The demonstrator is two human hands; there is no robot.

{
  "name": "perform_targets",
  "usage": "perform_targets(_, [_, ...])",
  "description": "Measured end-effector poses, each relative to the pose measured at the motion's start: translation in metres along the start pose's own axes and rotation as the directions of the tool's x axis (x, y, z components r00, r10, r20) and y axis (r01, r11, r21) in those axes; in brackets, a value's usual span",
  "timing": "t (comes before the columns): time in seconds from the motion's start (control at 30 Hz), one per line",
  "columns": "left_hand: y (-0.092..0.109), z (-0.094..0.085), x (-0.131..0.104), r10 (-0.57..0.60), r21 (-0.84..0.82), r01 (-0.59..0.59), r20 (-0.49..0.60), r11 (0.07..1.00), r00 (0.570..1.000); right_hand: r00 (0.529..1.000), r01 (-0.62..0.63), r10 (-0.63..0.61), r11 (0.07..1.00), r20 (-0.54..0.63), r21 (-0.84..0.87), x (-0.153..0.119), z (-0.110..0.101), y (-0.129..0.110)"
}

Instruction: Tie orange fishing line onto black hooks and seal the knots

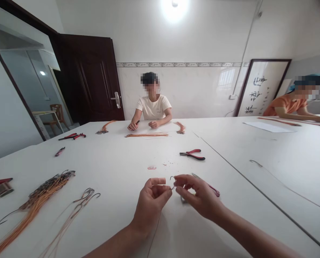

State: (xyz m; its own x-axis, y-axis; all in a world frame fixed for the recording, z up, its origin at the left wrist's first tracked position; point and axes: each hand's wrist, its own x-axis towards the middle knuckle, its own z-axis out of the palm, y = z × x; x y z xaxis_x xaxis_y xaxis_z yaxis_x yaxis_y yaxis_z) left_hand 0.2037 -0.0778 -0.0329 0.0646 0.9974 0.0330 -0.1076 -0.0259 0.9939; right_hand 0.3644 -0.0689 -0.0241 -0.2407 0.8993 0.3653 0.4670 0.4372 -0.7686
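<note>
Between my hands, just above the white table, is a dark fish hook. My left hand pinches it by thumb and fingers, and tape wraps one of its fingers. My right hand has thumb and forefinger closed near the hook's bend. A thin line runs down from my left hand. Partly hidden behind my right hand lies a tool with a dark red handle. To the left rest several hooks on lines and a big bundle of hooks with orange lines.
Red-handled pliers lie ahead, with more pliers far left. A wire spool sits at the left edge. A single hook on a line lies right. One person sits opposite, another far right.
</note>
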Motion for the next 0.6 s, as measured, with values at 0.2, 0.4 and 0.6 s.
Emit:
perform_targets(0.2, [-0.0030, 0.0015, -0.0022, 0.060, -0.063, -0.054, 0.092, 0.997, 0.994, 0.996, 0.035, -0.035, 0.999, 0.079, 0.003, 0.0004, 0.0019, -0.0063])
perform_targets(0.4, [-0.0021, 0.0017, -0.0006, 0.037, -0.055, -0.032, 0.082, 0.998, 0.996, 0.988, 0.123, -0.111, 0.987, 0.109, -0.105, 0.0016, 0.0013, -0.0025])
perform_targets(0.6, [-0.0027, 0.0036, -0.0013, 0.033, -0.025, -0.030, 0.111, 0.999, 0.993, 0.970, 0.229, -0.204, 0.949, 0.135, -0.217, 0.0001, 0.0001, -0.0008])
